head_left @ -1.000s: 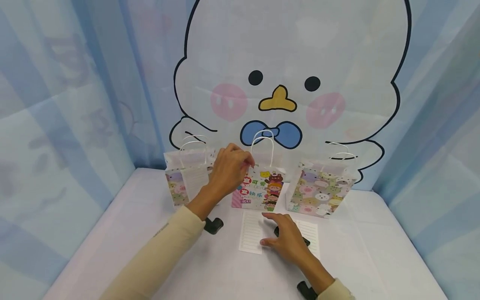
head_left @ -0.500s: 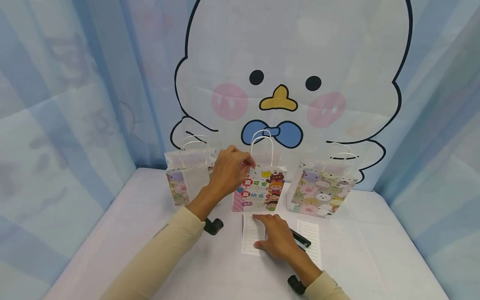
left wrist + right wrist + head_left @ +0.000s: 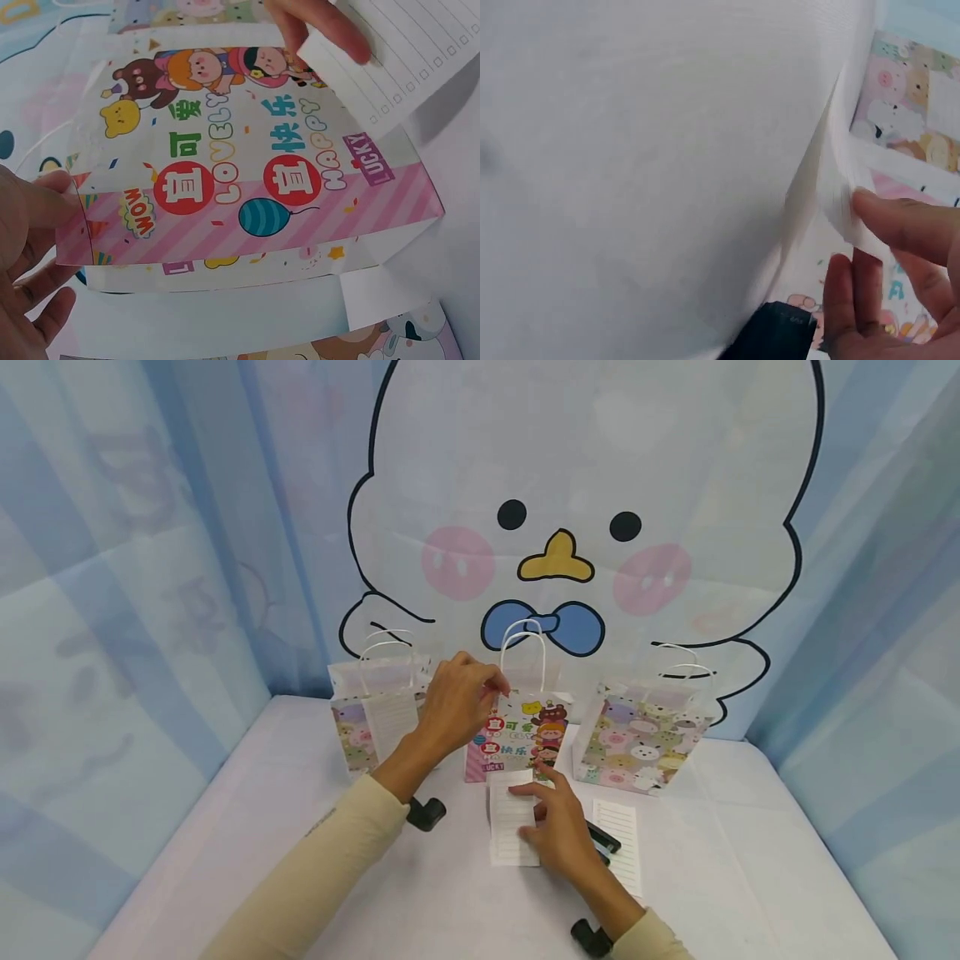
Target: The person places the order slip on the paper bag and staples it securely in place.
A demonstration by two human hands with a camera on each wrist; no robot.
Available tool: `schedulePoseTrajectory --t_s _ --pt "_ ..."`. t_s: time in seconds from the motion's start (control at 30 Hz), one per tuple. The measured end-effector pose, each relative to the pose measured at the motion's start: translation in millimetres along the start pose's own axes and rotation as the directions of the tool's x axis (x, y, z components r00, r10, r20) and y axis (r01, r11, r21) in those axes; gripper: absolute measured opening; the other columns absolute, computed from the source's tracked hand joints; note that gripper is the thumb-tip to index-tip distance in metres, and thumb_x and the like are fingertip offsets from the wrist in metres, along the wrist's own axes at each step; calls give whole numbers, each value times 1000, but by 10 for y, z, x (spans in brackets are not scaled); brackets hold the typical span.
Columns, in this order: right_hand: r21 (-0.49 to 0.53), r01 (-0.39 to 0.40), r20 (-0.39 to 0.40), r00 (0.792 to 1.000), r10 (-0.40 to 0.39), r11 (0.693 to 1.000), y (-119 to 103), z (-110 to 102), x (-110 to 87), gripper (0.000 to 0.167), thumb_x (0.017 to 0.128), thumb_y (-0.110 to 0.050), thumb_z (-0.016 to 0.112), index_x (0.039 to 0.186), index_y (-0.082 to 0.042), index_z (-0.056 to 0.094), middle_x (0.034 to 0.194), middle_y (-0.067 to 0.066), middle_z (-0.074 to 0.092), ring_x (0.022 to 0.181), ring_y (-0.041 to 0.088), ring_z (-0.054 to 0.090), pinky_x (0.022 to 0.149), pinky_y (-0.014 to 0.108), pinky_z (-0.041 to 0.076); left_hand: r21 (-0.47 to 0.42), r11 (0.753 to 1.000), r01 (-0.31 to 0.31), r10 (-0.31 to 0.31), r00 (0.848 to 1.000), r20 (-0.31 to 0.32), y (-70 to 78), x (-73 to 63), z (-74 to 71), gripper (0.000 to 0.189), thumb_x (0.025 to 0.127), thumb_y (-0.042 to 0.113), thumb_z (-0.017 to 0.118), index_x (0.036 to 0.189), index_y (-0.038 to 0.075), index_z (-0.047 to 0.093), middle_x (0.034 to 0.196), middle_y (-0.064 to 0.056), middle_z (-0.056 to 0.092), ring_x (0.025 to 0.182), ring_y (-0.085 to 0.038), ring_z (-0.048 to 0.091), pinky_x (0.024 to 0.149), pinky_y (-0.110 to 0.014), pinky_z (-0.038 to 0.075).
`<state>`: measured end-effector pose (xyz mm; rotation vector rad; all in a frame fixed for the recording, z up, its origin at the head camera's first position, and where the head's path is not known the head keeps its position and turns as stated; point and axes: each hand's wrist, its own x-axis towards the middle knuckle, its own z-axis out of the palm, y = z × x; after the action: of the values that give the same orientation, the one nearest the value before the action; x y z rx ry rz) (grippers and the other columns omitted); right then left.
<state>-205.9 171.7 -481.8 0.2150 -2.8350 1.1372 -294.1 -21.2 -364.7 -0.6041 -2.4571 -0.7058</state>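
1. The left hand point(image 3: 457, 697) pinches the top edge of the middle paper gift bag with pink stripes and cartoon animals point(image 3: 521, 739), fingers curled round its rim.
2. The right hand point(image 3: 558, 835) pinches a white lined paper slip point(image 3: 512, 818) between thumb and fingers, lifting it just in front of that bag.
3. A second lined slip point(image 3: 622, 852) and a black marker pen point(image 3: 603, 839) lie on the white table point(image 3: 750, 877), right of the lifted slip.
4. Two pastel animal-print bags point(image 3: 641, 743) flank the middle bag.
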Motion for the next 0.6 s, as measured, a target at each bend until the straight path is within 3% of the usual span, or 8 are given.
schedulePoseTrajectory --t_s 0.1,0.27,0.47,0.6 --pt "56 -25 -29 999 26 998 20 -22 1 47 78 10 87 114 -20 83 152 9 61 89 13 65 76 23 56 -2 1000 -8 8 1000 2 2 3 -2 8 99 16 75 99 19 82 100 0 79 103 -21 62 96 -41 51" --pt "155 -39 -47 998 47 987 -2 -61 7 40 80 5 87 110 -21 85 121 5 78 96 15 71 86 32 61 -4 1000 4 -4 1000 12 0 6 -19 7 98 15 76 98 18 82 99 -1 79 104 -22 62 98 -42 51" --pt "333 11 -88 996 20 943 -82 -153 34 34 83 -3 88 113 -19 84 123 4 78 108 24 73 98 45 60 -14 1000 11 -11 999 43 -1 5 -52 9 98 13 75 99 18 82 99 0 79 104 -22 62 99 -42 51" --pt "446 16 -113 993 39 895 -135 -237 104 32 86 -6 86 116 -16 83 126 4 77 114 26 69 101 39 58 -40 999 3 0 997 72 -18 1 -47 11 98 11 75 101 19 82 100 1 80 100 -21 62 97 -41 51"
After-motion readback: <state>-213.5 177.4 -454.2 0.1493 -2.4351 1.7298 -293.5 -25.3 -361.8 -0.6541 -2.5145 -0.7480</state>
